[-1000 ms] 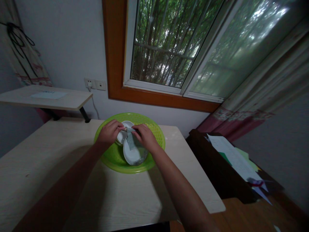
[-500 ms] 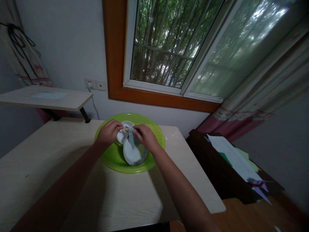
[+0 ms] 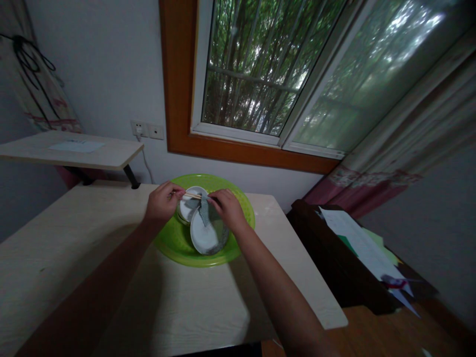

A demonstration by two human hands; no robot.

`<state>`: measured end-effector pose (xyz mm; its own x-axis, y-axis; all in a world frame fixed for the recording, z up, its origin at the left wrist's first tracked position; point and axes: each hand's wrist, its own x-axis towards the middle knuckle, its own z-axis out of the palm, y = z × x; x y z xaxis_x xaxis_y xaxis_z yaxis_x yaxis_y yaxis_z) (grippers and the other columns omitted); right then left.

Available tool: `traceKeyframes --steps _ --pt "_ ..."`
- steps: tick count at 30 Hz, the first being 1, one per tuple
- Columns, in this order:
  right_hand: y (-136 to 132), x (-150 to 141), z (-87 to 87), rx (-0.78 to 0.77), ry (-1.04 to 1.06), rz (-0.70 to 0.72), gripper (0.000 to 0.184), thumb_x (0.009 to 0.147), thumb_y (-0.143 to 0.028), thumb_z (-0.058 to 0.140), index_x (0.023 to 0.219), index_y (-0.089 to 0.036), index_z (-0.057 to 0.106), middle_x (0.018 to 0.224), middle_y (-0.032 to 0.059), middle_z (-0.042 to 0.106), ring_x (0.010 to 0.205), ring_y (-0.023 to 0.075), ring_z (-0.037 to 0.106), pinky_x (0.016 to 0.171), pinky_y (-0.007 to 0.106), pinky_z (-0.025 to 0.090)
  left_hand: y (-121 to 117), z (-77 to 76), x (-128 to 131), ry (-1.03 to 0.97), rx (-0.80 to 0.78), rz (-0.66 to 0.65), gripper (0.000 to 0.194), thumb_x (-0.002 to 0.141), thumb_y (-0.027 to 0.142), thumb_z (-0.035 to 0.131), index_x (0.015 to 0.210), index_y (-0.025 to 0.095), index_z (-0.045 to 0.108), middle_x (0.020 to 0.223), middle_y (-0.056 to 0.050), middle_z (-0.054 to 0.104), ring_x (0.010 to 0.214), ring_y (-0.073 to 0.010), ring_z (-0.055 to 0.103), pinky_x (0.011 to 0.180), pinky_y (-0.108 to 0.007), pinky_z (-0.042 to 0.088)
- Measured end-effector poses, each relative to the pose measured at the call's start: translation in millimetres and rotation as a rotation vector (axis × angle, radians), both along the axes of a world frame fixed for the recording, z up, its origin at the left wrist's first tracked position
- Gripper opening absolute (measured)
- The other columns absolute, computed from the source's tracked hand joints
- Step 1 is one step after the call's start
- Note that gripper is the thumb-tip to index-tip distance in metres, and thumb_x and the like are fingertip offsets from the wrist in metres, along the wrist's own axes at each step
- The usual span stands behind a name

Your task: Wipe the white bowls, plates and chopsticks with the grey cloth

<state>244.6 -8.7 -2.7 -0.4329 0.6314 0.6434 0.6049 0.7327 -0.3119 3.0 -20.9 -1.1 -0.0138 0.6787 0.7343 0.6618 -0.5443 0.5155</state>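
Observation:
Over a green plastic basin [image 3: 174, 255], my left hand [image 3: 160, 202] pinches one end of a pair of light wooden chopsticks [image 3: 193, 196]. My right hand [image 3: 226, 207] grips a grey-green cloth [image 3: 204, 212] that is wrapped about the chopsticks' other end and hangs down. Beneath the hands, in the basin, a white bowl [image 3: 203, 238] tilts against a second white bowl [image 3: 186, 210] behind it. Part of the cloth lies in front of the bowls, and a greyish area shows on the tilted bowl's right side.
The basin stands on a pale wooden table [image 3: 201, 302]. A raised shelf [image 3: 92, 156] with a paper is at the left. Behind are a wall socket [image 3: 139, 129] with a cable and a window [image 3: 267, 74]. A dark cabinet [image 3: 334, 263] with papers is at the right.
My left hand has moved slightly left and up, away from the cloth, so more of the chopsticks shows between the hands. The right hand has barely moved.

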Motion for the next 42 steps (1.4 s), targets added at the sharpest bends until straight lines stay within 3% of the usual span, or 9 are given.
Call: traceKeyframes --steps 7,15,29,42 --pt "-0.6 -3.3 -8.1 -0.079 -0.044 0.036 0.018 0.097 -0.030 0.061 0.111 -0.021 0.067 0.106 0.0077 0.071 0.098 0.0209 0.064 0.089 0.032 0.049 -1.8 -2.1 1.2 0.066 0.050 -0.122 0.014 0.092 0.024 0.058 0.085 0.019 0.070 0.086 -0.004 0.072 0.083 -0.0183 0.065 0.075 -0.031 0.049" --pt "-0.8 -1.4 -5.1 -0.104 0.058 0.052 0.016 0.098 -0.026 0.055 0.108 -0.020 0.066 0.103 0.0080 0.071 0.097 0.0212 0.063 0.089 0.034 0.049 -1.6 2.1 6.4 0.121 0.037 -0.228 0.017 0.093 0.031 0.060 0.097 0.020 0.072 0.094 -0.006 0.070 0.092 -0.0190 0.066 0.084 -0.033 0.052" --pt "-2.6 0.0 -4.2 -0.125 0.118 0.064 0.015 0.098 -0.024 0.053 0.105 -0.020 0.067 0.101 0.0062 0.071 0.095 0.0198 0.064 0.087 0.032 0.048 -3.5 1.6 6.6 0.217 0.079 -0.252 0.024 0.096 0.029 0.056 0.107 0.019 0.074 0.097 -0.009 0.071 0.095 -0.0205 0.065 0.090 -0.036 0.052" --pt "-8.9 -3.3 1.5 -0.117 0.010 0.090 0.019 0.100 -0.031 0.054 0.109 -0.021 0.068 0.104 0.0071 0.072 0.098 0.0192 0.064 0.091 0.032 0.048 -4.0 1.1 4.3 0.313 0.035 -0.244 0.026 0.097 0.033 0.052 0.097 0.020 0.076 0.093 -0.007 0.075 0.090 -0.0206 0.067 0.087 -0.034 0.051"
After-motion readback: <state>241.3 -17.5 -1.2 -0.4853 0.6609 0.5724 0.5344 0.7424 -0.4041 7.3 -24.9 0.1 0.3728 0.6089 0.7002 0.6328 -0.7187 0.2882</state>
